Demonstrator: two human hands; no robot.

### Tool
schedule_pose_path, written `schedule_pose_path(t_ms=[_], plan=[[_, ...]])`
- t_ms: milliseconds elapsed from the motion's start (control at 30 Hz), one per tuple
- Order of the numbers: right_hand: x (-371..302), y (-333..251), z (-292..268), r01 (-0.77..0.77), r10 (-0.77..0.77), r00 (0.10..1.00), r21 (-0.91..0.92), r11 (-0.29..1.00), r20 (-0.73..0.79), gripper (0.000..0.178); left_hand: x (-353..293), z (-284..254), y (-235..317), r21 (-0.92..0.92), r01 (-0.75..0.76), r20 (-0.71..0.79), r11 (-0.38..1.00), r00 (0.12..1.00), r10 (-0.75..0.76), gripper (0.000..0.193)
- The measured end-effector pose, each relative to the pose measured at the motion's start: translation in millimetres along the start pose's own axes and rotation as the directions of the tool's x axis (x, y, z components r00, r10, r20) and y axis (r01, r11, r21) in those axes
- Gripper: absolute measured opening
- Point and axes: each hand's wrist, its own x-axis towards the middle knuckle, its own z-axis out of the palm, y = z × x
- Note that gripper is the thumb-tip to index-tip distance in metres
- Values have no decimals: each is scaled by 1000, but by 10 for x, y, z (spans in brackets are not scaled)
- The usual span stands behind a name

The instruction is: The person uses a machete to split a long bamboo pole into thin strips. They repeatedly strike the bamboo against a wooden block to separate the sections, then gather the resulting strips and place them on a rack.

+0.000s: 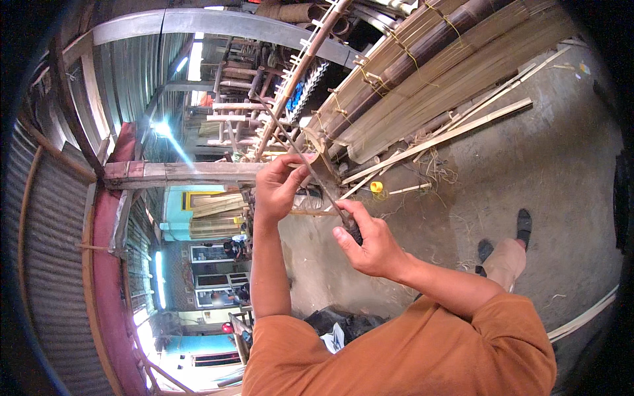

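My right hand point(373, 241) is wrapped round the dark handle of a long, thin-bladed tool point(323, 187). Its narrow blade slants up and to the left, past my left hand, towards the wooden racks. Thumb and fingers of my left hand point(281, 185) are pinched together beside the blade. Whether they grip the blade or a thin piece next to it, I cannot tell. Just beyond the blade is a thick piece of bamboo point(325, 165), partly hidden by the blade.
Bamboo slat panels point(403, 112) bound with yellow cord fill the upper right. Long pale strips point(456, 135) and a yellow ring-shaped object point(376, 187) lie on the concrete floor point(561, 178). A wooden beam point(191, 174) runs at left; people appear farther back.
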Motion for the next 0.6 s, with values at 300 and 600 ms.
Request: schedule_pose_path(t_ms=[300,600], plan=[[47,3,-24,-31,30,999,-17,999,-23,41,141,71,64,71,58,10,996,998,-59,16],[84,37,-2,7,-9,998,-37,999,-58,40,246,52,-52,63,-52,45,997,998,50,18]])
